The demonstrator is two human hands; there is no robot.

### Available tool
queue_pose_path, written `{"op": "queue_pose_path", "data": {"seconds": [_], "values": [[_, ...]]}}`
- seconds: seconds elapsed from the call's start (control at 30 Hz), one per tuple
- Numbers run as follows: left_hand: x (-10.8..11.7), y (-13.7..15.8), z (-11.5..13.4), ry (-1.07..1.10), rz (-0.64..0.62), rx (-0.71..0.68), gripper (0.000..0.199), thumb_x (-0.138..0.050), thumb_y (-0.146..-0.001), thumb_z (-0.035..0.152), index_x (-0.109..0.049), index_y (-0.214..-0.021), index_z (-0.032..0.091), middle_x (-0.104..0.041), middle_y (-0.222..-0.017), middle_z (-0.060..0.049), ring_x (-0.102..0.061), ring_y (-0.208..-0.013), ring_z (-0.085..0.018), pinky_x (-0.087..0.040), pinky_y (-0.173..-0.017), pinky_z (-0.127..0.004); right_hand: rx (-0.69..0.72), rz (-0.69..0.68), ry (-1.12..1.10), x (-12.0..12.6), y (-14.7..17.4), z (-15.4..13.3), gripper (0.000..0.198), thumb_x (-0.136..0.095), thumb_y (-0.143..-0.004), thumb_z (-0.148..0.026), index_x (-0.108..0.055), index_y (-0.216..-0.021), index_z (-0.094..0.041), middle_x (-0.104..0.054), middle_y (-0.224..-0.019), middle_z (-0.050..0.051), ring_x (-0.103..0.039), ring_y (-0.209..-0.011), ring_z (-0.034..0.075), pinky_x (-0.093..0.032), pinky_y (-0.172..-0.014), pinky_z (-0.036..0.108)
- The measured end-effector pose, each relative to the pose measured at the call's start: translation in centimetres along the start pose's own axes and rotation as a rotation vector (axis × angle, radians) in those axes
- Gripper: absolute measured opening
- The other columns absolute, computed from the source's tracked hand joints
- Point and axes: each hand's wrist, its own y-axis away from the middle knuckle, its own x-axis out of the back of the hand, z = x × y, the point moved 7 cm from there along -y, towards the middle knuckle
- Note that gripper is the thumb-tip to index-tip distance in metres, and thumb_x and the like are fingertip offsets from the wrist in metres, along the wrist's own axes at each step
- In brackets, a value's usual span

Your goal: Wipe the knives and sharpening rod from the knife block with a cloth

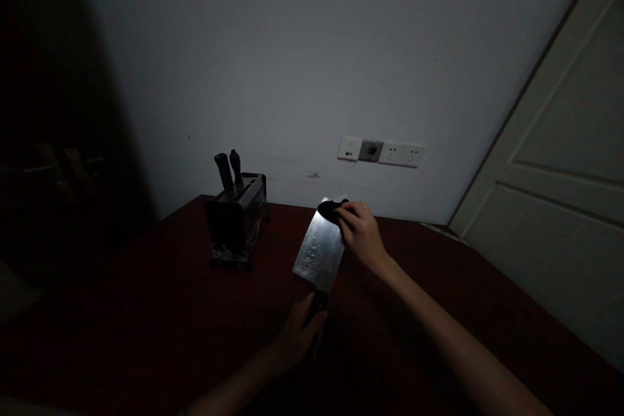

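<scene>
Cleaver in my left hand

I see a knife block left of those fingers, which wrap the cleaver's handle; beyond them, a black object overlaps the blade's far end, pinched by my right hand.

You've got two bare hands, one rectangular steel cleaver, one small rounded black piece, one black-and-silver boxy knife block, two slim black handles, three white square wall plates, one grey square wall plate.
</scene>
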Motion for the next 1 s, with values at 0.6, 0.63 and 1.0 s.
{"op": "queue_pose_path", "data": {"seconds": [0.6, 0.63, 1.0], "values": [[0.3, -0.4, 0.4, 0.104, 0.008, -0.020, 0.033, -0.047, -0.081, 0.048, -0.047, -0.088, 0.015, -0.044, -0.047, 0.007, -0.035, -0.030, -0.005, -0.027, -0.031, -0.016, 0.127, -0.516, -0.143, -1.4, 5.6, -6.0, 0.011, -0.056, -0.080, -0.017, -0.060, -0.090, -0.018, -0.057, -0.093, 0.006, -0.049, -0.087, 0.018, -0.042, -0.073, 0.033], [0.4, -0.4, 0.5, 0.108, 0.018, -0.019, 0.034, -0.049, -0.080, 0.048, -0.048, -0.086, 0.015, -0.044, -0.046, 0.007, -0.035, -0.030, -0.005, -0.027, -0.031, -0.016, 0.150, -0.546, -0.158, -1.2, 5.5, -6.0, 0.010, -0.056, -0.080, -0.017, -0.060, -0.090, -0.019, -0.057, -0.093, 0.006, -0.049, -0.087, 0.018, -0.042, -0.073, 0.032], [1.0, -1.1, 0.4, 0.180, -0.004, 0.007, 0.033, -0.050, -0.079, 0.048, -0.044, -0.087, 0.016, -0.044, -0.046, 0.009, -0.037, -0.029, -0.006, -0.028, -0.029, -0.016, 0.149, -0.512, -0.064, -2.6, 5.5, -6.3, 0.009, -0.051, -0.083, -0.019, -0.058, -0.088, -0.016, -0.056, -0.094, 0.009, -0.046, -0.087, 0.021, -0.041, -0.074, 0.035]]}}
